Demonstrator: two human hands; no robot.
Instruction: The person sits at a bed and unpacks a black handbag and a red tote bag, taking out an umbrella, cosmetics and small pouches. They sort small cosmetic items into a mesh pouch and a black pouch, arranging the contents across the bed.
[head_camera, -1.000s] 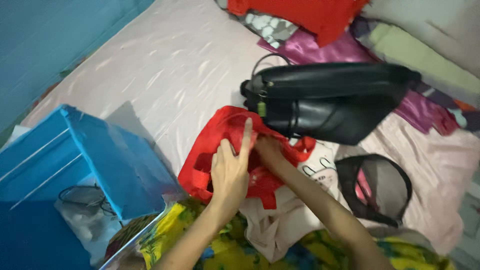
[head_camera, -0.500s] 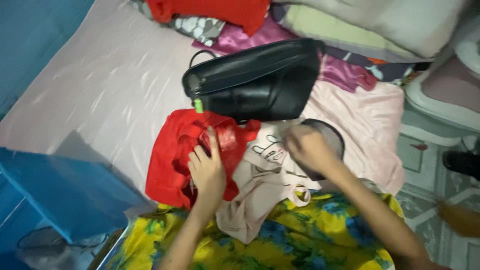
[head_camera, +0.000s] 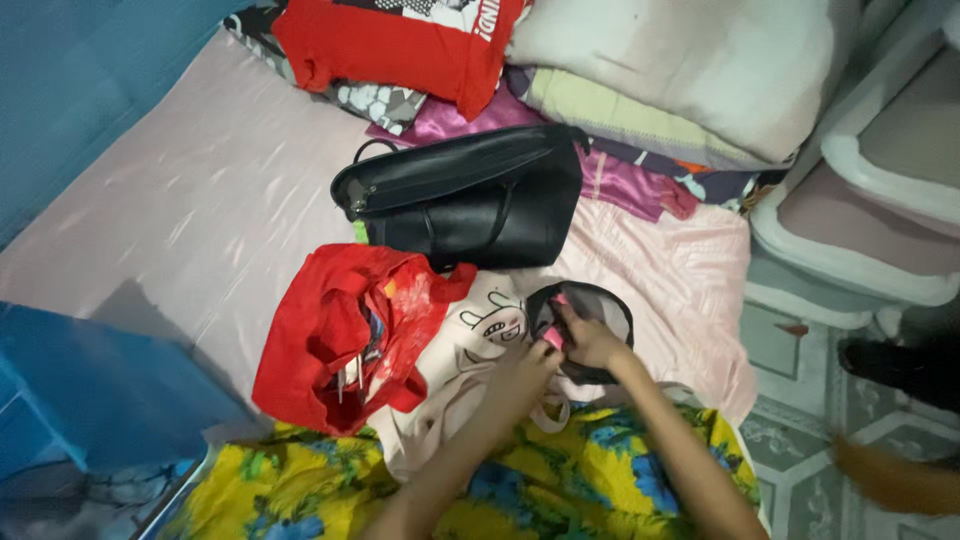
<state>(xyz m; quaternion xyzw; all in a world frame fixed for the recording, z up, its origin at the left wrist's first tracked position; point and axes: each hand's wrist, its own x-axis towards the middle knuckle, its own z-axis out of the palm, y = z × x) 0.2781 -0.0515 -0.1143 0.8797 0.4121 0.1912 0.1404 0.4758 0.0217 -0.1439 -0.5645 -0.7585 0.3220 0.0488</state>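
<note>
Take the black handbag (head_camera: 470, 200) lying on its side on the pink sheet (head_camera: 180, 230) as your landmark and read across from its left. Well to the lower left of it sits a blue box (head_camera: 90, 390), nothing of yours near it. Just below the handbag's left end lies the red plastic bag (head_camera: 340, 340), crumpled and gaping open, with a few small items showing inside; neither hand touches it. Right of the red bag, directly below the handbag, a pale cream cloth (head_camera: 470, 330) with a cartoon print is spread flat, and your left hand (head_camera: 525, 368) rests over its right edge, fingers curled toward the small black pouch (head_camera: 580, 330); whether they pinch the pouch's rim or only press against it cannot be told. Your right hand (head_camera: 592, 342) is at the pouch's open mouth, below the handbag's right end, fingers bent together around something pink (head_camera: 553, 338) at the opening, so it looks clamped on that pink piece, partly inside the pouch. Judging from how things lie, the pouch is the one item under your hands: it is already open and being handled, while the red bag, the cream cloth and the handbag all lie untouched around it. Beyond the handbag, pillows (head_camera: 680, 70) and a red shirt (head_camera: 400, 45) are heaped, and a yellow flowered fabric (head_camera: 560, 480) lies beneath your forearms.
</note>
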